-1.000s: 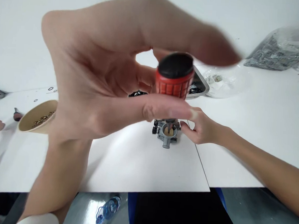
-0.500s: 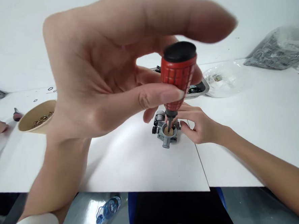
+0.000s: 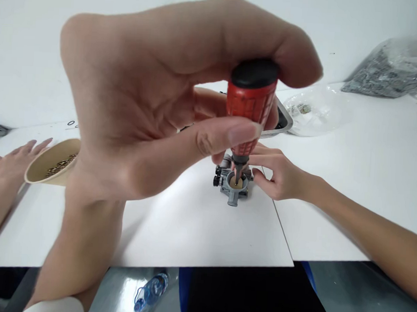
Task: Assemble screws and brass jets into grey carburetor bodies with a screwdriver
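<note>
My left hand (image 3: 145,86) is closed around a screwdriver (image 3: 250,102) with a red handle and a black cap. The thumb and fingers grip the handle, and the index finger curls over its top. The screwdriver points down, its tip inside the round bore of a small grey metal carburetor (image 3: 233,195), at a brass-coloured disc (image 3: 240,182). On the carburetor's right side, my right hand (image 3: 280,174) holds it against the white table; its fingertips are partly hidden behind the screwdriver and the metal body.
A beige bowl (image 3: 34,171) of small brass-coloured parts stands left, beside another person's hand (image 3: 12,163). Behind my left hand is a metal tray (image 3: 286,125). Clear plastic bags (image 3: 324,118) and a bag of grey parts (image 3: 383,72) lie right. A blue bottle (image 3: 154,289) is on the floor.
My left index finger has come down from above the screwdriver onto its cap. The other person's hand has reached farther in beside the bowl. The carburetor has hardly moved.
</note>
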The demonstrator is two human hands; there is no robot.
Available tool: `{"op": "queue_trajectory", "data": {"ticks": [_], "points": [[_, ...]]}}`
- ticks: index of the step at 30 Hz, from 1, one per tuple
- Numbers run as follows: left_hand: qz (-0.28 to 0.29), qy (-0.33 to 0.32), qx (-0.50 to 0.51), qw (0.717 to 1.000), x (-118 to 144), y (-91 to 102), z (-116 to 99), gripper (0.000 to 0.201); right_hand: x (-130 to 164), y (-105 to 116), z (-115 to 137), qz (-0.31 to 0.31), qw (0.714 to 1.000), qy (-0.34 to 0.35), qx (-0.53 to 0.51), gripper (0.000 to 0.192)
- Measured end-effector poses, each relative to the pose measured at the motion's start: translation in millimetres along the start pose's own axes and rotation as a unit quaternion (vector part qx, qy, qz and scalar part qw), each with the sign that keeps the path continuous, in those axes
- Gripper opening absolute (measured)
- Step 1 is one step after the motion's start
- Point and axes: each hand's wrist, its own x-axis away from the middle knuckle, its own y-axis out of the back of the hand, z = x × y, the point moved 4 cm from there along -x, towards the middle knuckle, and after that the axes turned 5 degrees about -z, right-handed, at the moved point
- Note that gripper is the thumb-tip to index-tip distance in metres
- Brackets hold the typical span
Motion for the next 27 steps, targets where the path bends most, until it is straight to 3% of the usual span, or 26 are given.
{"op": "queue_trajectory", "data": {"ticks": [3,7,11,12,15,17,19,22,27], "points": [[0.013,0.012,-0.068,0.998,-3.9,1.8,7.8,0.044,-1.1,-0.6,0.5,0.006,1.0,-0.009,-0.015,0.034],[-0.087,0.027,-0.143,0.985,-8.2,3.6,10.4,0.022,-1.5,-2.8,0.5,0.0,1.0,-0.014,-0.026,0.033],[-0.053,0.021,-0.184,0.981,-9.1,-0.9,3.3,0.022,-0.9,-9.4,-2.0,-0.009,0.999,-0.021,-0.038,0.035],[-0.049,-0.001,-0.19,0.981,-10.6,-0.7,-0.2,0.026,-1.2,-11.8,-2.0,-0.011,0.999,-0.021,-0.042,0.035],[-0.038,-0.084,-0.148,0.985,-17.4,0.6,-10.5,0.067,-4.6,-19.1,-0.1,-0.016,0.999,-0.018,-0.035,0.034],[-0.009,-0.113,-0.073,0.991,-20.5,0.3,-13.3,0.075,-7.6,-23.2,1.8,-0.019,0.999,-0.017,-0.024,0.033],[0.028,-0.113,-0.007,0.993,-20.4,-0.4,-12.1,0.066,-9.2,-26.0,3.2,-0.019,0.999,-0.013,-0.024,0.033],[0.06,-0.072,0.012,0.996,-16.0,0.7,-3.4,0.05,-6.7,-25.9,2.8,-0.02,0.999,0.0,-0.036,0.034],[-0.028,-0.025,-0.005,0.999,-14.9,11.9,10.6,0.027,-5.3,-8.6,2.0,-0.014,1.0,0.005,-0.018,0.033]]}}
